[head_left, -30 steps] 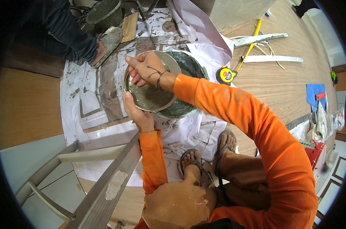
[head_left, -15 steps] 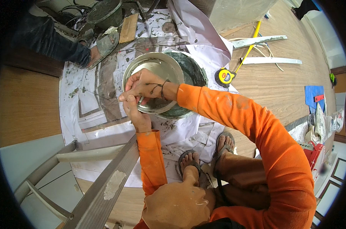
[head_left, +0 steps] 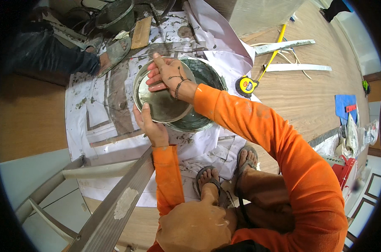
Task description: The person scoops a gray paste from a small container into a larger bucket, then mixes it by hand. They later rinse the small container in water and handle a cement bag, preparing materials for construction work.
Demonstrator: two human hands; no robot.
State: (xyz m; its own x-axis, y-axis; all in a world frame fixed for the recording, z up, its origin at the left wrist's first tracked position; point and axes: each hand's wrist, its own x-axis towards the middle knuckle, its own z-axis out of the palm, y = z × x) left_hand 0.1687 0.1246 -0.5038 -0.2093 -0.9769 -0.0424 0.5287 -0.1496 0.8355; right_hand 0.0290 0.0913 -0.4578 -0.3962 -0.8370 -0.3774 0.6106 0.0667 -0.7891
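At the far left, a grey ladder-like frame (head_left: 110, 210) is seen slanting toward the work, and beyond it another person's sandalled foot (head_left: 118, 52) is planted on the stained paper sheets (head_left: 79, 126); room should be left on that side so that nothing is knocked. Next, the near rim of a round metal bowl (head_left: 137, 86) is gripped by the left hand (head_left: 152, 129), its thumb laid over the edge and its fingers curled around the outside. That grip should be firm and the bowl near level, since liquid appears to be held in it. Over the bowl, the right hand (head_left: 170, 75) is held well open, fingers extended and nothing grasped; whether the liquid is touched by the fingertips cannot be told. Small, slow movements inside the rim would be advised, so that drips are caught. To the right, a dark green bucket (head_left: 210, 75) is partly overlapped by the bowl; whether any weight is borne by it cannot be made out. Farther right, splashes are best directed away from a yellow tape measure (head_left: 246, 85) and two pale strips (head_left: 299, 67).
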